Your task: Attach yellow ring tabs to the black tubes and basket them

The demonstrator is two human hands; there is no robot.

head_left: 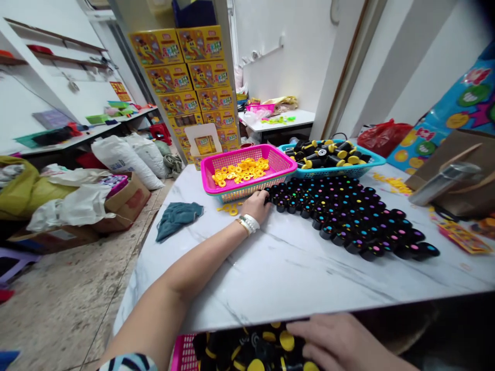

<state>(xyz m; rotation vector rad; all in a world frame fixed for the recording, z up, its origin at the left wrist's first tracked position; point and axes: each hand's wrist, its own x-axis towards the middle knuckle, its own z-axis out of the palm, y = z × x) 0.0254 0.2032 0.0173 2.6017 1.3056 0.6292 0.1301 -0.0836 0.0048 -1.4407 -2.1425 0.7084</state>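
Black pieces (344, 211) sit in a dense block on the desk's (278, 278) right half; I have my left hand (256, 207) at the far-left corner, fingers curled against an end piece, can't tell if gripping. Left arm (201, 263) stretched far. My right hand (336, 337) is near, over yellow-and-black pieces (286, 340) in the near pink basket (185, 354); fingers extended, hold unclear.

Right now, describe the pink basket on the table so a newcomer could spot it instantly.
Start at the white marbled table. Toward its far side, just past the left hand, sits the pink basket. It holds loose yellow rings, whereas the blue basket beside it is heaped with black-and-yellow pieces.
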